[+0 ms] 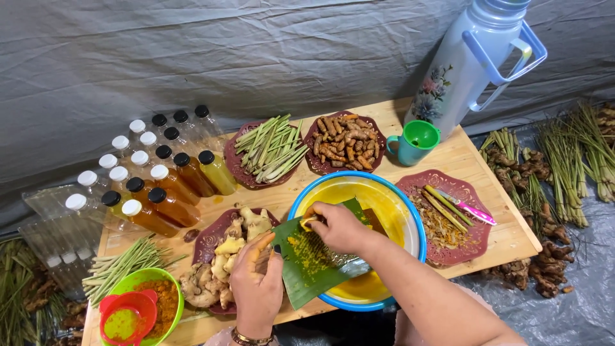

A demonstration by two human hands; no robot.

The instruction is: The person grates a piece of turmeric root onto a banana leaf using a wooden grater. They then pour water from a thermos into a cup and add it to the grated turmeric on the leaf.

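My left hand [256, 279] grips the near left edge of a green banana leaf [309, 266] that lies over a metal grater propped on the rim of a blue-rimmed yellow bowl [391, 198]. Yellow pulp covers the leaf. My right hand [336, 225] presses a small yellow turmeric piece [309, 221] against the top of the leaf. Beside my left hand stands a maroon plate [208, 238] piled with ginger roots [224, 266].
Bottles of amber liquid [173, 182] and empty capped bottles stand at left. Maroon plates hold lemongrass [269, 150], turmeric roots [344, 144], and peelings with a pink knife [471, 210]. A teal cup with a green funnel [415, 141], a pale blue flask [471, 61], a green bowl [168, 295].
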